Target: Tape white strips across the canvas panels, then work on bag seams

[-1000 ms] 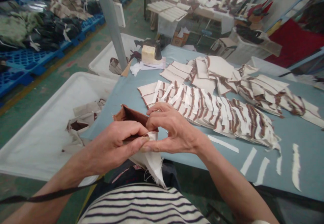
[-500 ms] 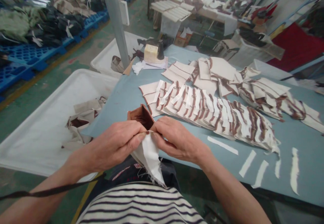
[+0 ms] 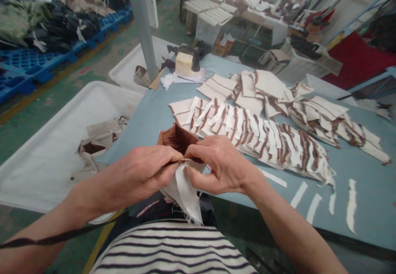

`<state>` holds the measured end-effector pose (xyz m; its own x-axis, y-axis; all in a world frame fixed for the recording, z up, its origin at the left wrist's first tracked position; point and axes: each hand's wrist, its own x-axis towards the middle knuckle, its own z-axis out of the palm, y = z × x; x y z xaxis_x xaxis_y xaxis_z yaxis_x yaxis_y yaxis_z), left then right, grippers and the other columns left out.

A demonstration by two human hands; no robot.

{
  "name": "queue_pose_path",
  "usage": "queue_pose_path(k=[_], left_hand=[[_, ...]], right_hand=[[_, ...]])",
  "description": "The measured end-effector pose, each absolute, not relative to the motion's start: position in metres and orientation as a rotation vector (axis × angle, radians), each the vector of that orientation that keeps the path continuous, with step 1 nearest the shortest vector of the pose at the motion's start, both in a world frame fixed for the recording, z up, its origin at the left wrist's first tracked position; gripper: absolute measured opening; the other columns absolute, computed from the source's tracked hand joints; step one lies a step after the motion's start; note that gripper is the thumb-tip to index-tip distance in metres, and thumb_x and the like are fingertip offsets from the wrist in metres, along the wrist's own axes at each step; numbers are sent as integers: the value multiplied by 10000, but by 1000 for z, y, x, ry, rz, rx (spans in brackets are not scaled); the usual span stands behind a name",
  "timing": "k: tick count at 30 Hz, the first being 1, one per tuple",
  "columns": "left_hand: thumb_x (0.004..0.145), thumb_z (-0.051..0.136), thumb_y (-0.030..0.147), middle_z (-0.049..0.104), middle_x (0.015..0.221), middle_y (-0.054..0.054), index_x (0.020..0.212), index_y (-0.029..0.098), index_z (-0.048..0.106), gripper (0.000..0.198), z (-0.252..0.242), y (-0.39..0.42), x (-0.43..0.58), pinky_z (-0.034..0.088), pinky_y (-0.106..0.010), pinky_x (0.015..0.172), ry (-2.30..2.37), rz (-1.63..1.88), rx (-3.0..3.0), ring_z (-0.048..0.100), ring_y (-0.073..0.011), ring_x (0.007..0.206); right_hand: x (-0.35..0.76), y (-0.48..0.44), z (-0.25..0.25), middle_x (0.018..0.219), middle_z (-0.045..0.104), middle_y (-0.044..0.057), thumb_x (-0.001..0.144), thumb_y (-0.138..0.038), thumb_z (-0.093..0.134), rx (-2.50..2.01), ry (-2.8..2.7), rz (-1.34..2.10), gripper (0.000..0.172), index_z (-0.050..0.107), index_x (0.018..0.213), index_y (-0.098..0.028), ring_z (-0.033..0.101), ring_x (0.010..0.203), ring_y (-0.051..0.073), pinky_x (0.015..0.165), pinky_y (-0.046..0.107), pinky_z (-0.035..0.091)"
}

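Note:
My left hand (image 3: 139, 175) and my right hand (image 3: 216, 164) meet at the near edge of the blue table (image 3: 154, 113). Both pinch one fabric piece (image 3: 181, 183), brown on its upper part and white where it hangs down toward my striped shirt. The fingers of both hands are closed on its folded seam. Just beyond my hands, a long row of overlapping white-and-brown fabric pieces (image 3: 256, 135) lies on the table.
Loose white strips (image 3: 351, 206) lie at the right of the table. More fabric stacks (image 3: 309, 100) and a cream block (image 3: 182, 63) sit further back. A white tray (image 3: 55, 142) with a few fabric pieces stands at my left, beside a grey pole (image 3: 140, 26).
My hands have kept working the same piece; the brown part has opened and risen between my fingers. The view has shifted slightly.

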<state>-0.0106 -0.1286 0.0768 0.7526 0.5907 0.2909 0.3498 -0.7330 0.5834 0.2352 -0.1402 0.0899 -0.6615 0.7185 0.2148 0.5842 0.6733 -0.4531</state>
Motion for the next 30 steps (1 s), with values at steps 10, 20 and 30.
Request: queue_pose_path(k=[10, 20, 30], left_hand=[[1017, 545, 112, 822, 835, -3, 1038, 216, 723, 207, 69, -129, -6, 555, -214, 697, 691, 887, 2493, 758, -154, 696], [1034, 530, 115, 824, 898, -63, 1219, 248, 710, 291, 41, -120, -11, 562, -270, 743, 526, 892, 2550, 751, -186, 781], [1106, 464, 269, 722, 791, 18, 870, 216, 673, 320, 81, -116, -9, 473, -237, 705, 566, 543, 2270, 656, -149, 724]], right_hand=[[222, -143, 88, 588, 339, -88, 772, -310, 566, -1060, -1981, 1308, 153, 467, 678, -240, 302, 536, 91, 519, 241, 243], [213, -149, 63, 590, 360, -81, 833, -414, 591, -1034, -1520, 1628, 262, 462, 682, -243, 288, 520, 89, 482, 223, 257], [227, -161, 83, 614, 575, -39, 828, -150, 496, -1034, -2171, 704, 185, 667, 774, -191, 462, 529, 95, 556, 232, 342]])
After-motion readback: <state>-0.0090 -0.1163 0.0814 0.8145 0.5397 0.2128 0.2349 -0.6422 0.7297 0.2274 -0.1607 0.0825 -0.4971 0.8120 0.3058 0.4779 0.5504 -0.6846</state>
